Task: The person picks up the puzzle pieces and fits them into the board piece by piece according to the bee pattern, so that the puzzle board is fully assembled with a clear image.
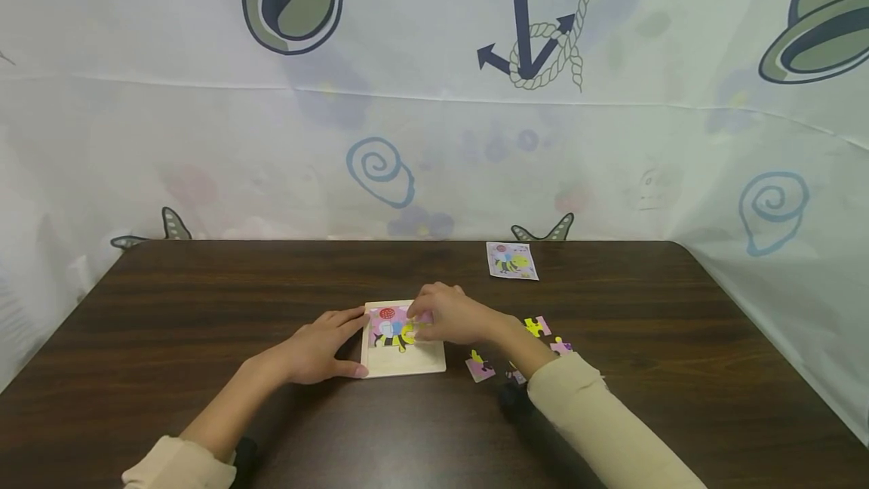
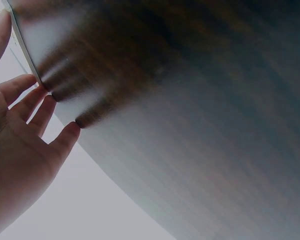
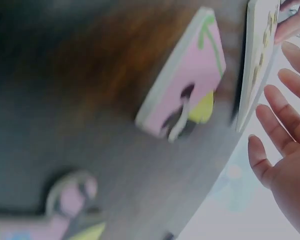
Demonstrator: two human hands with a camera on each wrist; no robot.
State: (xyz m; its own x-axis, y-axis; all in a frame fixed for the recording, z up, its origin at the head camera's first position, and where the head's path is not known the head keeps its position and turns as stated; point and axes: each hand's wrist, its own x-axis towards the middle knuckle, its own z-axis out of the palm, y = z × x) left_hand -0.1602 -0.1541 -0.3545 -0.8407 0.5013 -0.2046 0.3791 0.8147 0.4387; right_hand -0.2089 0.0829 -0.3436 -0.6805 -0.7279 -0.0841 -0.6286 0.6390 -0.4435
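A wooden puzzle tray [image 1: 403,366] lies on the table with a partly assembled bee picture [image 1: 392,329] in its upper part. My left hand [image 1: 319,345] touches the tray's left side, its thumb by the near corner and its fingers spread toward the far corner. Over the right part of the picture, my right hand [image 1: 451,315] touches the pieces with thumb and index fingertips apart. No lifted piece shows between them. Seen from the right wrist, the other fingers of the right hand [image 3: 290,135] are loosely extended beside the tray [image 3: 255,60].
Right of the tray lie loose puzzle pieces: a pink one [image 1: 480,370], a yellow one [image 1: 536,327] and others partly hidden by the right forearm. A printed bee picture card [image 1: 512,261] rests near the back edge of the dark wooden table [image 1: 237,278]. Behind hangs a patterned cloth [image 1: 434,164].
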